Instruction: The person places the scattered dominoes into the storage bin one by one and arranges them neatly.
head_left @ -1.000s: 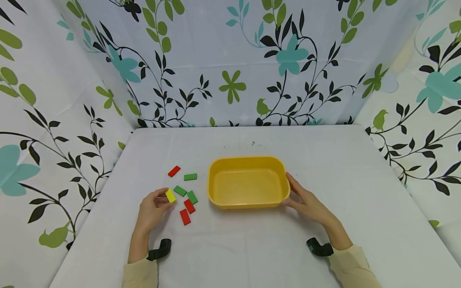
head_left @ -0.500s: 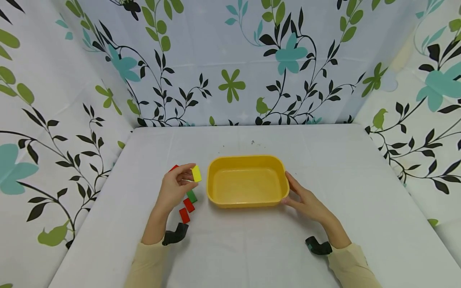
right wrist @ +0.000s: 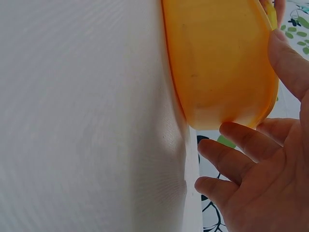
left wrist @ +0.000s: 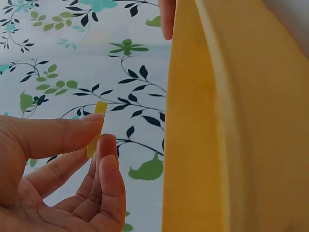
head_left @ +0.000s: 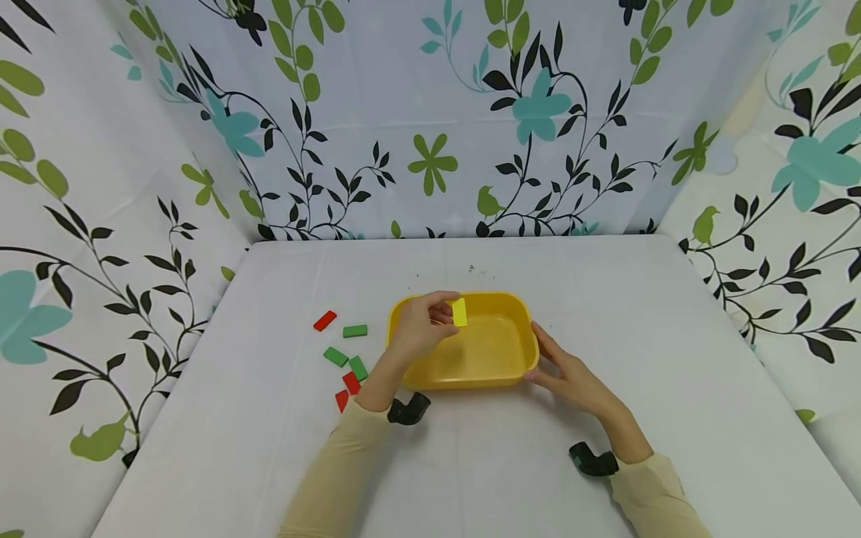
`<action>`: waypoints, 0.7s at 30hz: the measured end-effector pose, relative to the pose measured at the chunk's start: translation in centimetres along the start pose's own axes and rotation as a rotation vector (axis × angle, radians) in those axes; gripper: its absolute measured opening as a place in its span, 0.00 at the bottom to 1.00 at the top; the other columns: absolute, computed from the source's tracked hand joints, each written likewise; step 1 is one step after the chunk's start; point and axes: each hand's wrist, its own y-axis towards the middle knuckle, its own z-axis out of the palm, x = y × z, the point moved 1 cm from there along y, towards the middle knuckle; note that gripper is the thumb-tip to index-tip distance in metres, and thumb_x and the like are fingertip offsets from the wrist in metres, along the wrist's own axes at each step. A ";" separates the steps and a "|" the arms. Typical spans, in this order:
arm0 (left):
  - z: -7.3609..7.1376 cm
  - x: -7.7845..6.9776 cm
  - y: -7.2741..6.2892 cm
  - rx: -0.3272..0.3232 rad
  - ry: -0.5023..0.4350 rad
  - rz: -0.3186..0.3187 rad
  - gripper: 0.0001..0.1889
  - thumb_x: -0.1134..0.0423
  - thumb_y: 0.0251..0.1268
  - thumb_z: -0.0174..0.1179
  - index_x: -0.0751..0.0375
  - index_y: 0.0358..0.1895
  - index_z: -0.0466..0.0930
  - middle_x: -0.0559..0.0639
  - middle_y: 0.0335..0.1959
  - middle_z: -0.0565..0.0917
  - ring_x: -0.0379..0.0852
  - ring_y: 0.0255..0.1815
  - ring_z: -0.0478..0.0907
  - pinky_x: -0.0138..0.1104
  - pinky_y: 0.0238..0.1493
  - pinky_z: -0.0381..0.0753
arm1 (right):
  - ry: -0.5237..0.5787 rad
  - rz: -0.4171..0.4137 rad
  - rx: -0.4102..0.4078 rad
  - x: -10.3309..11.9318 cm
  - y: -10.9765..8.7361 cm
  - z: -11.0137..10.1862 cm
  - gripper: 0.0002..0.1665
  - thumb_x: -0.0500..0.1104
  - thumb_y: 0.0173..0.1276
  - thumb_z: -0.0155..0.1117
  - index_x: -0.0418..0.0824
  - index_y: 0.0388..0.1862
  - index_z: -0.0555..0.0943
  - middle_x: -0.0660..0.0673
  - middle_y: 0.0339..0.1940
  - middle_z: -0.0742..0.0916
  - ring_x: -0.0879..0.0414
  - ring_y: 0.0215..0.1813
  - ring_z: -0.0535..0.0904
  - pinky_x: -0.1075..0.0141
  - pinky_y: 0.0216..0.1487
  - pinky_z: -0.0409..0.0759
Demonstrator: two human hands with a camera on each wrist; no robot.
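My left hand (head_left: 418, 329) is over the left half of a yellow plastic tray (head_left: 496, 351), pinching a small yellow block (head_left: 460, 312) between thumb and fingertips. In the left wrist view the block (left wrist: 96, 128) stands on edge between the thumb and the fingers, apart from the tray wall (left wrist: 193, 145). At the tray's right end, my right hand (head_left: 572, 379) holds the rim, thumb at the near corner and fingers along the end. The right wrist view shows its thumb and fingertips against the tray's outside (right wrist: 222, 63); the other fingers are spread apart.
Left of the tray, several loose blocks lie on the white tabletop (head_left: 538, 463): a red block (head_left: 325, 320), green blocks (head_left: 355, 330), and two more red ones (head_left: 351, 382) partly near my left forearm. A patterned curtain (head_left: 377, 149) stands behind and at both sides.
My left hand has carried the yellow block rightward from beside the loose blocks to above the tray. The right hand has stayed at the tray's right end.
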 end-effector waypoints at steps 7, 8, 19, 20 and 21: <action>4.1 -0.2 2.2 0.062 0.048 -0.012 0.27 0.76 0.52 0.69 0.60 0.59 0.80 0.55 0.37 0.81 0.45 0.35 0.76 0.30 0.39 0.82 | 0.000 0.025 0.003 0.1 0.0 0.1 0.52 0.52 0.69 0.63 0.51 0.81 0.43 0.39 0.80 0.56 0.36 0.76 0.59 0.38 0.69 0.60; 4.6 -0.3 2.4 0.072 0.052 -0.018 0.27 0.76 0.51 0.70 0.60 0.59 0.80 0.55 0.37 0.81 0.44 0.34 0.75 0.30 0.39 0.81 | 0.002 0.029 0.004 0.1 0.0 0.1 0.52 0.52 0.69 0.63 0.52 0.81 0.43 0.39 0.80 0.56 0.36 0.76 0.59 0.38 0.69 0.60; 9.0 -0.1 3.6 0.069 0.137 -0.086 0.25 0.78 0.51 0.65 0.59 0.56 0.82 0.51 0.29 0.79 0.41 0.27 0.70 0.25 0.25 0.68 | 0.001 0.028 0.005 0.1 0.1 0.0 0.52 0.52 0.69 0.63 0.50 0.81 0.43 0.39 0.81 0.55 0.35 0.76 0.59 0.37 0.70 0.58; 9.3 -0.1 3.6 0.069 0.149 -0.093 0.25 0.78 0.51 0.63 0.58 0.56 0.82 0.51 0.28 0.78 0.41 0.26 0.69 0.25 0.24 0.67 | 0.003 0.026 0.005 0.1 0.1 0.0 0.52 0.52 0.69 0.63 0.50 0.81 0.43 0.39 0.81 0.55 0.35 0.76 0.59 0.37 0.70 0.57; 9.6 0.0 3.7 0.068 0.153 -0.100 0.25 0.78 0.51 0.62 0.58 0.56 0.82 0.51 0.27 0.77 0.41 0.25 0.69 0.25 0.23 0.66 | 0.003 0.023 0.005 0.1 0.0 0.0 0.52 0.51 0.69 0.63 0.50 0.81 0.43 0.39 0.81 0.55 0.35 0.76 0.59 0.37 0.70 0.57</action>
